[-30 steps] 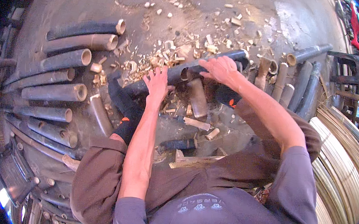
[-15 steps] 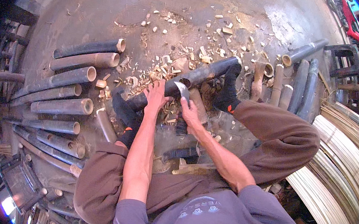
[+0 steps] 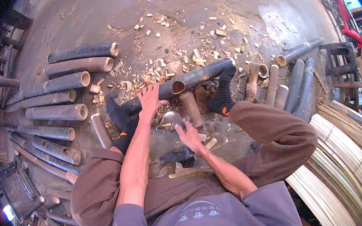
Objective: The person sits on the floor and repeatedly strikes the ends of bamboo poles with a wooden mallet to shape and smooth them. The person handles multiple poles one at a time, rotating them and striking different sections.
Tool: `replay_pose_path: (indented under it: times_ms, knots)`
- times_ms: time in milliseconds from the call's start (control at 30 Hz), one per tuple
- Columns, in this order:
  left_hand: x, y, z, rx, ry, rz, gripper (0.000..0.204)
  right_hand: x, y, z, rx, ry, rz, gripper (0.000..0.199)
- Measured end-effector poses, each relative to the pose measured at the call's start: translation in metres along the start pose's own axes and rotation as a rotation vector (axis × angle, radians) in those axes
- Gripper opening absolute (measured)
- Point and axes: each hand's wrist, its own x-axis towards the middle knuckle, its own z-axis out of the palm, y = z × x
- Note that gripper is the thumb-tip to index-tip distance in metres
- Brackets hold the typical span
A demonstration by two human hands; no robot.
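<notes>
A dark bamboo tube (image 3: 202, 75) lies slantwise before me, with a cut opening (image 3: 178, 87) in its side. My left hand (image 3: 149, 101) rests on it left of that opening, fingers spread and thumb stretched out. In my right hand (image 3: 189, 136) is a curved-bladed knife (image 3: 171, 118), its blade below the tube and apart from it. My socked feet (image 3: 224, 91) are at the tube, one near each end. A shorter brown bamboo piece (image 3: 191, 109) sits against the tube's near side, partly beneath it.
Several bamboo tubes (image 3: 57, 112) lie in a row at the left; more tubes (image 3: 295, 84) are at the right. Pale chips (image 3: 163, 67) litter the floor beyond my hands. Bundled split strips (image 3: 336, 171) spread at the right, and a dark stool (image 3: 340, 63) stands behind them.
My right hand has drawn the knife down and toward me, away from the tube, uncovering the cut opening. My left hand stays on the tube, its thumb now stretched out.
</notes>
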Motion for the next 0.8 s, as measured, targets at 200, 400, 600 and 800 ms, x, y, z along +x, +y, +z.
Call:
replay_pose_path:
  times_ms: [200, 400, 600, 800]
  knots:
    - [-0.001, -0.012, 0.002, -0.065, 0.136, 0.028, 0.082, -0.016, -0.006, -0.007, -0.453, -0.174, -0.119, 0.046]
    - [0.011, 0.019, -0.075, -0.322, 0.349, 0.093, 0.078, 0.003, -0.033, -0.044, -0.182, 0.166, -0.27, 0.032]
    - [0.004, 0.073, -0.149, -1.145, 0.186, 0.201, 0.073, 0.054, -0.032, -0.091, 0.166, 0.361, -0.327, 0.038]
    - [-0.011, 0.094, -0.183, -1.397, 0.254, 0.274, 0.072, 0.047, -0.053, -0.101, 0.214, 0.337, -0.319, 0.049]
